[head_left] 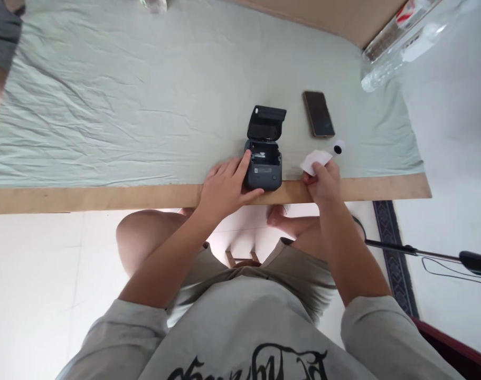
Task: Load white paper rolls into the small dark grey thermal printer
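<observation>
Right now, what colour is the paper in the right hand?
The paper is white; the head view shows it best.

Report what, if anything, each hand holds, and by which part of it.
Right hand: white paper, pinched at its near edge. Left hand: nothing clearly held; spread against the left side of the dark device.

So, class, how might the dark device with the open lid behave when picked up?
The dark device would probably feel stiff, as its casing looks like hard plastic. Its open lid juts from the far edge, so it may swing during a lift. The hollow compartment suggests it could be fairly light for its size.
</observation>
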### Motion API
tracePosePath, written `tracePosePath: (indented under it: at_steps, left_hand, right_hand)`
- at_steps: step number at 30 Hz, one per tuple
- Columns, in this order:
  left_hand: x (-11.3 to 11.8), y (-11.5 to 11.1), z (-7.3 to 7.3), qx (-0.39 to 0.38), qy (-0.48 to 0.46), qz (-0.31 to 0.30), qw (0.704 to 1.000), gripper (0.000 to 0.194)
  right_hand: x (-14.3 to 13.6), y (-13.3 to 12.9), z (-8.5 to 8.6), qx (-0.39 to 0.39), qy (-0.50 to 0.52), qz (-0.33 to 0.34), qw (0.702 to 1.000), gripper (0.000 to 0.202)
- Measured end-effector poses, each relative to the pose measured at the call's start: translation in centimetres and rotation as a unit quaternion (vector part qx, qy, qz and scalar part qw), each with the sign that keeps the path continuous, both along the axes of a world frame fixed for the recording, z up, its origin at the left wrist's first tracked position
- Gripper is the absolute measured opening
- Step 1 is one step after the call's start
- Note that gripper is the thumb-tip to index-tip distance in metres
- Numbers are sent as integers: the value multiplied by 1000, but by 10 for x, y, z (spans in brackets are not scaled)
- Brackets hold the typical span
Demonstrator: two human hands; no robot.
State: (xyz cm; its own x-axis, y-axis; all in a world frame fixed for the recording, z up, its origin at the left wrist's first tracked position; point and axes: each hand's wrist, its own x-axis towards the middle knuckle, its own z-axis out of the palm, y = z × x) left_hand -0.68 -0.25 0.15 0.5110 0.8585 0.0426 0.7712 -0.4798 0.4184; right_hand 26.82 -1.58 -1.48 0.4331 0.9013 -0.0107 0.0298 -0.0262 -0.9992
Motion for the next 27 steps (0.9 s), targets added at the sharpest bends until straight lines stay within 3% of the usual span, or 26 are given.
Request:
tracePosePath:
  at_steps: [3,8,13,16,18,20,22,24,27]
  left_hand:
    - [1,1,-2,3,11,-3,1000,91]
    - [2,4,-2,5,30,2,1000,93]
    - [3,5,-3,11,36,5,999,94]
    - [2,5,-4,11,36,6,999,93]
    - [2,5,-4,10,35,6,999,93]
    - [2,5,-3,6,34,6,999,94]
    - [3,5,-1,0,33,5,999,94]
    - [3,4,1,-6,30,4,1000,94]
    - [4,3,2,-7,28,5,1000,93]
  right_hand:
    - [-2,0,-6,-9,-139,3,990,38]
    - [-4,25,0,52,-389,37,919,28]
    - [-6,47,-17,52,-465,65,881,32]
    - [-8,46,-23,10,-487,89,869,46]
    - [-6,38,-20,28,-494,84,865,52]
    - [3,26,-12,81,-501,48,860,45]
    - [19,13,-5,117,-509,-31,852,28]
    - [39,5,-3,113,-502,-130,848,21]
    - [62,5,-8,64,-472,-177,861,29]
